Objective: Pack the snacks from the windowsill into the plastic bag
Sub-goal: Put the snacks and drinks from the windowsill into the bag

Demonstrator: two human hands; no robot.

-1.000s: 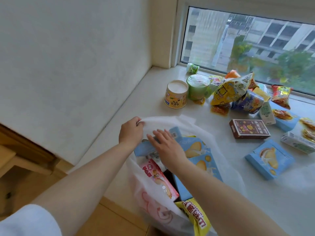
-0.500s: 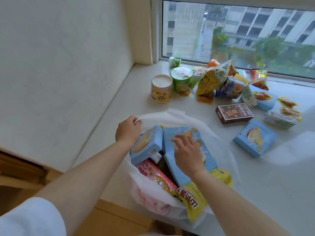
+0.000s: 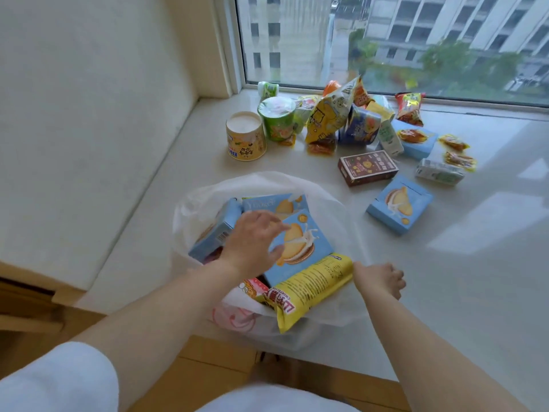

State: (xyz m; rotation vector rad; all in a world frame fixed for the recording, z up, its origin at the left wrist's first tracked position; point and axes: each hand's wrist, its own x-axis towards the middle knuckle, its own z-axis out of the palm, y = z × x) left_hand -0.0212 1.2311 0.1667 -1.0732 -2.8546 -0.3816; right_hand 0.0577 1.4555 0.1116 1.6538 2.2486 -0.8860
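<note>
Plastic bag (image 3: 335, 203) of snacks lies beneath the left hand (image 3: 252, 242), fingers spread and grasping nothing; right hand (image 3: 378, 279), curled, pinches its right edge.

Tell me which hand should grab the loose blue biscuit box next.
Right. The right hand grips the edge of the plastic bag on the side where the blue biscuit box lies on the windowsill. The left hand hovers open over the boxes in the bag, farther away.
</note>
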